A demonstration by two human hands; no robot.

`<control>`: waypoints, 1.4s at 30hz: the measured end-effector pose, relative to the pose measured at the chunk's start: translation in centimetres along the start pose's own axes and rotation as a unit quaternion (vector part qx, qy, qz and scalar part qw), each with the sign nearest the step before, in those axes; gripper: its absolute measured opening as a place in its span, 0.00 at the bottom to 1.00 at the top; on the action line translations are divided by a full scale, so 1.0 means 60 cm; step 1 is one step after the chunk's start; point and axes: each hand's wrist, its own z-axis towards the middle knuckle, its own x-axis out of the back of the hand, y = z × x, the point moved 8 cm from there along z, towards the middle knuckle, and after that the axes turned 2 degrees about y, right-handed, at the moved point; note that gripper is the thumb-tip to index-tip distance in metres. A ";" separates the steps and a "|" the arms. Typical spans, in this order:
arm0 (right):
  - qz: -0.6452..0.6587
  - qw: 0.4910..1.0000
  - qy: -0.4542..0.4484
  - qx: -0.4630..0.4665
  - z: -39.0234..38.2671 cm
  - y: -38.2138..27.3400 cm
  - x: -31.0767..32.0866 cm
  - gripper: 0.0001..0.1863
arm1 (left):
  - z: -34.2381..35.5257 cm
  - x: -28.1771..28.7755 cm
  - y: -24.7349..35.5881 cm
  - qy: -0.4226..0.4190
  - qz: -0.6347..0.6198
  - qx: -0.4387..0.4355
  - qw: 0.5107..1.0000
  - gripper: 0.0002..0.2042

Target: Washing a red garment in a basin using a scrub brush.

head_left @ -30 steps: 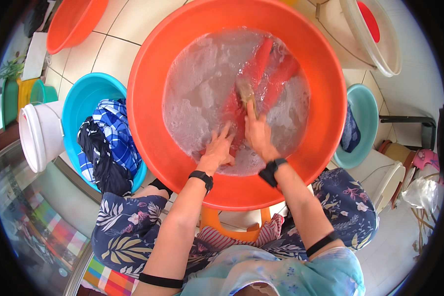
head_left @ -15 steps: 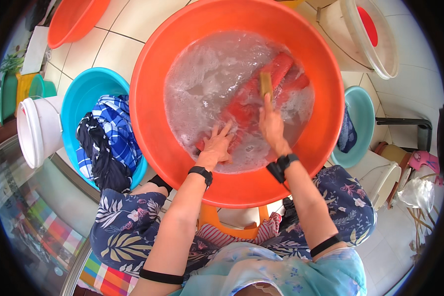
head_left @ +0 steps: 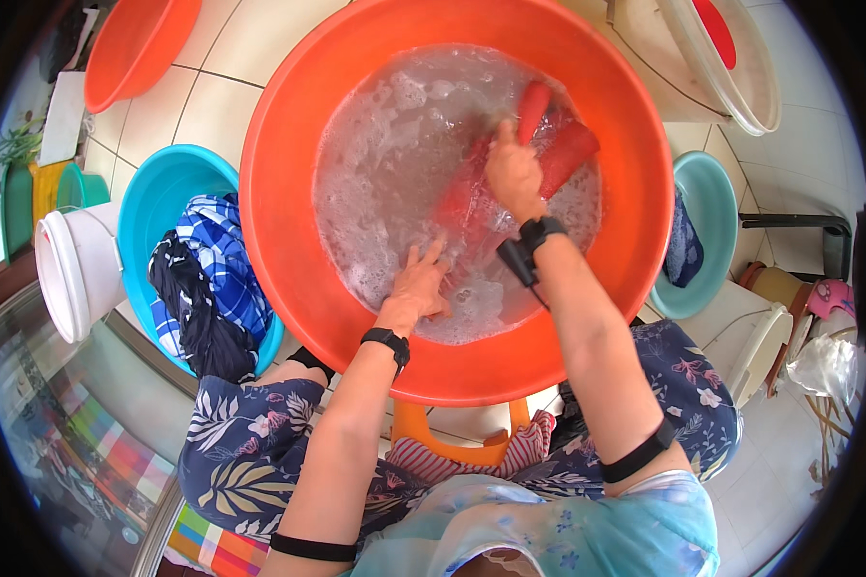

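A large orange basin (head_left: 289,192) of cloudy, sudsy water (head_left: 385,135) stands in front of me. A wet red cloth (head_left: 570,154) lies partly under the water, slanting from the far right toward the near middle. My left hand (head_left: 419,286) is open, fingers spread, half dipped at the cloth's near end. My right hand (head_left: 515,173) is closed round a wooden scrubbing brush, over the middle of the cloth. The brush is nearly all hidden by that hand and the water.
To the left, a turquoise basin (head_left: 144,192) holds blue checked and dark clothes (head_left: 216,279), beside a white bucket (head_left: 63,279). To the right are a pale teal basin (head_left: 707,216) with a dark blue cloth and a white bucket (head_left: 746,351). A larger bucket (head_left: 683,77) stands far right.
My right hand has moved away from me and slightly left, and the brush has gone from plain view to mostly hidden. The red cloth's far end has shifted and bunched. My left hand stays nearly in place.
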 end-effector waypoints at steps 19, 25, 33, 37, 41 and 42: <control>0.019 0.999 0.012 0.023 0.008 0.125 -0.034 0.29 | 0.001 -0.016 -0.006 -0.033 -0.017 0.019 0.999 0.46; 0.118 0.990 0.035 0.074 -0.118 -0.017 0.019 0.29 | -0.015 -0.010 -0.043 -0.021 -0.030 0.038 0.999 0.44; 0.080 0.989 -0.117 0.041 -0.308 0.025 -0.032 0.30 | -0.012 -0.016 -0.024 0.043 -0.039 0.065 0.996 0.32; 0.045 0.986 -0.136 0.087 -0.365 0.046 -0.080 0.30 | 0.004 -0.051 -0.078 0.126 -0.082 0.089 0.985 0.30; 0.093 0.971 -0.213 0.061 -0.411 0.040 -0.020 0.29 | -0.044 -0.052 -0.115 0.224 -0.289 0.280 0.887 0.28; 0.104 0.962 -0.240 0.081 -0.422 0.026 -0.014 0.29 | -0.071 -0.055 -0.128 0.254 -0.384 0.326 0.826 0.26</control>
